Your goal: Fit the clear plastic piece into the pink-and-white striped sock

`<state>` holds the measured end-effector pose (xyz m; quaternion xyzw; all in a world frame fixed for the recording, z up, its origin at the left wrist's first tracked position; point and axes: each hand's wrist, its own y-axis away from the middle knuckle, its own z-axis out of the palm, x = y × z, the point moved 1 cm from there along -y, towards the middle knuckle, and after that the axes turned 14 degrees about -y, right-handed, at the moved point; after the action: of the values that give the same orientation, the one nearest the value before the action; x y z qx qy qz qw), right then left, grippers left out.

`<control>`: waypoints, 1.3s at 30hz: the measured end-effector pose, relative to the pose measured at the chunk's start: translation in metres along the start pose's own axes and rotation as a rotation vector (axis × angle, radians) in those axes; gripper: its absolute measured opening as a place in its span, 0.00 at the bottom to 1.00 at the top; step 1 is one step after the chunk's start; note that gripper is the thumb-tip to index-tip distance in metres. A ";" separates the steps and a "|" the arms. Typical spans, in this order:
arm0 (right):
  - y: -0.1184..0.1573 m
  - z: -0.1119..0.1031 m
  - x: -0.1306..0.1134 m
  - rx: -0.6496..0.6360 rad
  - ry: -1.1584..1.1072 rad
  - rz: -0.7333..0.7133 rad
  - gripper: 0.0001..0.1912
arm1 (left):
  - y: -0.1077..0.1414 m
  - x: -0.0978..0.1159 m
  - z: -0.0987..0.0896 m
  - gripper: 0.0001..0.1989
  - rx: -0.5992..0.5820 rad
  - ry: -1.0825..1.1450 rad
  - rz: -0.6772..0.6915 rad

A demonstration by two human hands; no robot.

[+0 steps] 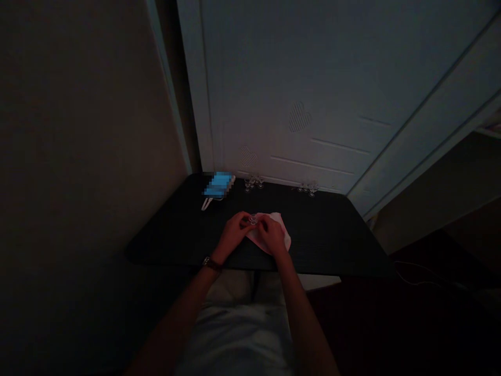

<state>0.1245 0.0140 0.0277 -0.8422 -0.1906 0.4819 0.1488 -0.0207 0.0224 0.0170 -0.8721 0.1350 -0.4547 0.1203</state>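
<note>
Between my two hands is a small clear object (253, 220), round and shiny, too small to name surely. My left hand (236, 230) pinches its left side, a watch on that wrist. At its right side, the fingers of my right hand (269, 231) are pressed together on it. A pale pink cloth (286, 241) lies on the black table (172, 235) under my hands. Toward the back edge stand several similar clear pieces (253, 181), and another cluster of clear pieces (309, 188) sits farther right.
A device with a lit blue screen (218, 185) rests at the back left of the table, a white strap or cable (206, 203) beside it. Behind the table rises a white panel (266, 104) with heart shapes. A brown wall is at the left.
</note>
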 end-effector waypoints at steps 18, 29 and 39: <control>0.001 -0.002 -0.005 0.010 -0.063 -0.001 0.10 | 0.001 -0.005 0.002 0.11 -0.010 -0.063 -0.003; 0.002 -0.001 -0.003 0.003 -0.096 -0.033 0.09 | 0.002 -0.001 -0.001 0.12 0.051 -0.102 0.075; 0.000 0.003 0.005 -0.006 -0.009 0.026 0.10 | 0.002 -0.002 0.000 0.13 0.052 -0.093 0.051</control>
<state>0.1244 0.0164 0.0229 -0.8429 -0.1816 0.4870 0.1392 -0.0222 0.0212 0.0149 -0.8852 0.1393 -0.4137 0.1606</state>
